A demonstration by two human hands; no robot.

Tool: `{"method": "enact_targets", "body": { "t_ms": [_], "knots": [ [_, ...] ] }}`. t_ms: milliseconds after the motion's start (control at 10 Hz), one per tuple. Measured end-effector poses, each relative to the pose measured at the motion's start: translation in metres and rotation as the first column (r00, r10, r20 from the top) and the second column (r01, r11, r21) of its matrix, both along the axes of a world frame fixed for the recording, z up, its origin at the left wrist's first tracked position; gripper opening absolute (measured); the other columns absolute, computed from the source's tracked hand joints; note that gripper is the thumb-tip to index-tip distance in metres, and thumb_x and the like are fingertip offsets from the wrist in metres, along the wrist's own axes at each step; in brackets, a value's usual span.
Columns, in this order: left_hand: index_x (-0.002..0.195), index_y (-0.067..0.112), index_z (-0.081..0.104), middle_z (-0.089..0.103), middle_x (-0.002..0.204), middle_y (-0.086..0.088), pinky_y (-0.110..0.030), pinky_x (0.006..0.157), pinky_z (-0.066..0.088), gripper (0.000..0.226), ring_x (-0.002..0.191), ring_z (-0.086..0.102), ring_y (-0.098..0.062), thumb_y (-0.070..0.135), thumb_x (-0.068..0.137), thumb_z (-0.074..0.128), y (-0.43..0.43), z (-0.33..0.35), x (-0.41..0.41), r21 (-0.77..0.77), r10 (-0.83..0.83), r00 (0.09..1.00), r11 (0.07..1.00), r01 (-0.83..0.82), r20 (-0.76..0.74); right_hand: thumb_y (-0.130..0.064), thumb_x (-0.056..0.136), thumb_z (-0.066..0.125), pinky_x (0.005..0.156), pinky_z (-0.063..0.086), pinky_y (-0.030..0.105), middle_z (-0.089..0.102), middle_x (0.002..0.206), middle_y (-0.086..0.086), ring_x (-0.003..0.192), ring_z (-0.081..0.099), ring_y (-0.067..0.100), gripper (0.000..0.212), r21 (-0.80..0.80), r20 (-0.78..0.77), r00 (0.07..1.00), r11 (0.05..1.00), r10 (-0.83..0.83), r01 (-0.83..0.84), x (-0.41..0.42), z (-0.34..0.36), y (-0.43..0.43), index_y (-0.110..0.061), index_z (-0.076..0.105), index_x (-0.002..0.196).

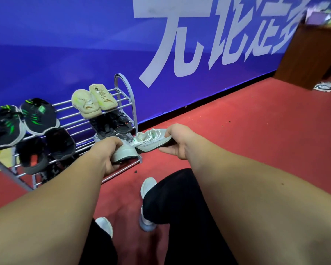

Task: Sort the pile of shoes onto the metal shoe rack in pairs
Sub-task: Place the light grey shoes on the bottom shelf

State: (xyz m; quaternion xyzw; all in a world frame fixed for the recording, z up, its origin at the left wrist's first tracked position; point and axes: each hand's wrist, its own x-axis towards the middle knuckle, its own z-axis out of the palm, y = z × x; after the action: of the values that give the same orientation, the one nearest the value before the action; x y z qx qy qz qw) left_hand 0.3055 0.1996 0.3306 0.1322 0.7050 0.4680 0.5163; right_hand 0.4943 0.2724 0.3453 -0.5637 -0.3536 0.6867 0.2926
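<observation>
My left hand (105, 153) grips a pale white-green sneaker (125, 153) at the right end of the metal shoe rack's (122, 83) lowest tier. My right hand (177, 141) holds the matching sneaker (151, 139) by its heel, just right of the rack and above the red carpet. On the top tier sit a beige pair (95, 101) at the right and a black pair with green marks (21, 121) at the left. Dark shoes (111, 124) fill the middle tier, and more dark ones (46, 150) lie lower left.
A blue wall banner (161, 44) with white characters runs behind the rack. A brown wooden cabinet (311, 54) stands at the far right, with striped cloth (327, 87) at its foot. My own legs and white shoes (148, 186) are on the red carpet (237, 121).
</observation>
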Motion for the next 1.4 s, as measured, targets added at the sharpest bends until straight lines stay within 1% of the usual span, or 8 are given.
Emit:
{"method": "enact_targets", "body": {
  "t_ms": [200, 400, 600, 800, 1000, 1200, 1300, 1400],
  "knots": [
    [0.118, 0.013, 0.056, 0.06, 0.078, -0.01, -0.03, 0.045, 0.055, 0.024, 0.063, 0.061, -0.023, 0.004, 0.096, 0.051, -0.011, -0.009, -0.014, -0.086, 0.001, 0.999, 0.996, -0.005, -0.048, 0.001, 0.086, 0.046, 0.068, 0.065, 0.04, 0.068, 0.121, 0.022, 0.097, 0.074, 0.035, 0.035, -0.037, 0.015, 0.998, 0.997, 0.067, -0.066, -0.013, -0.017, 0.005, -0.004, 0.06, 0.117],
    [0.091, 0.011, 0.055, 0.053, 0.091, -0.01, -0.044, 0.093, 0.048, 0.01, 0.079, 0.052, -0.026, 0.008, 0.086, 0.048, -0.044, -0.016, -0.053, -0.306, 0.092, 0.991, 0.945, -0.118, -0.098, -0.006, 0.079, 0.053, 0.06, 0.063, 0.037, 0.046, 0.151, 0.019, 0.099, 0.068, 0.04, 0.062, -0.101, 0.032, 0.982, 0.978, 0.185, -0.181, -0.058, -0.038, 0.004, -0.009, 0.05, 0.14],
    [0.087, 0.009, 0.056, 0.059, 0.082, -0.012, -0.048, 0.098, 0.051, 0.018, 0.072, 0.058, -0.026, 0.002, 0.093, 0.04, -0.075, -0.045, -0.103, -0.338, 0.198, 0.973, 0.913, -0.227, -0.118, -0.01, 0.092, 0.053, 0.054, 0.063, 0.037, 0.05, 0.147, 0.018, 0.092, 0.071, 0.036, 0.048, -0.159, 0.073, 0.947, 0.941, 0.312, -0.298, -0.117, -0.068, 0.004, -0.011, 0.047, 0.14],
    [0.109, 0.015, 0.063, 0.067, 0.09, -0.006, -0.038, 0.081, 0.052, 0.031, 0.079, 0.066, -0.023, 0.007, 0.087, 0.042, -0.097, -0.101, -0.161, -0.353, 0.313, 0.95, 0.888, -0.293, -0.003, -0.003, 0.097, 0.05, 0.055, 0.062, 0.04, 0.071, 0.109, 0.019, 0.088, 0.074, 0.031, 0.023, -0.227, 0.207, 0.885, 0.901, 0.416, -0.37, -0.194, -0.124, -0.003, -0.003, 0.06, 0.118],
    [0.128, 0.018, 0.065, 0.074, 0.121, -0.005, -0.027, 0.054, 0.057, 0.054, 0.102, 0.071, -0.02, 0.014, 0.078, 0.045, -0.104, -0.173, -0.224, -0.403, 0.393, 0.912, 0.858, -0.318, 0.116, -0.003, 0.101, 0.046, 0.066, 0.06, 0.038, 0.06, 0.136, 0.019, 0.097, 0.065, 0.029, 0.04, -0.213, 0.208, 0.87, 0.888, 0.448, -0.407, -0.254, -0.195, 0.012, -0.006, 0.052, 0.14],
    [0.111, 0.01, 0.062, 0.065, 0.087, -0.009, -0.038, 0.053, 0.06, 0.02, 0.075, 0.065, -0.023, 0.006, 0.093, 0.055, -0.095, -0.236, -0.254, -0.439, 0.391, 0.899, 0.855, -0.276, 0.198, 0.001, 0.102, 0.047, 0.088, 0.061, 0.044, 0.067, 0.121, 0.021, 0.107, 0.069, 0.033, 0.024, -0.335, 0.191, 0.91, 0.896, 0.369, -0.293, -0.298, -0.248, 0.021, -0.002, 0.061, 0.122],
    [0.095, 0.007, 0.059, 0.064, 0.082, -0.01, -0.04, 0.043, 0.057, 0.011, 0.064, 0.066, -0.023, -0.002, 0.095, 0.052, -0.08, -0.259, -0.266, -0.438, 0.429, 0.87, 0.849, -0.296, 0.244, -0.001, 0.102, 0.049, 0.089, 0.06, 0.045, 0.07, 0.106, 0.014, 0.105, 0.071, 0.031, 0.018, -0.383, 0.145, 0.95, 0.901, 0.275, -0.202, -0.311, -0.271, 0.025, -0.011, 0.063, 0.099],
    [0.095, 0.004, 0.059, 0.071, 0.072, -0.012, -0.041, 0.049, 0.059, 0.012, 0.07, 0.067, -0.025, -0.003, 0.096, 0.05, -0.07, -0.279, -0.279, -0.424, 0.446, 0.845, 0.854, -0.302, 0.295, 0.006, 0.099, 0.047, 0.073, 0.062, 0.043, 0.071, 0.114, 0.017, 0.101, 0.072, 0.032, 0.025, -0.403, 0.113, 0.981, 0.91, 0.155, -0.098, -0.32, -0.3, 0.029, -0.007, 0.063, 0.113]
  ]
}}
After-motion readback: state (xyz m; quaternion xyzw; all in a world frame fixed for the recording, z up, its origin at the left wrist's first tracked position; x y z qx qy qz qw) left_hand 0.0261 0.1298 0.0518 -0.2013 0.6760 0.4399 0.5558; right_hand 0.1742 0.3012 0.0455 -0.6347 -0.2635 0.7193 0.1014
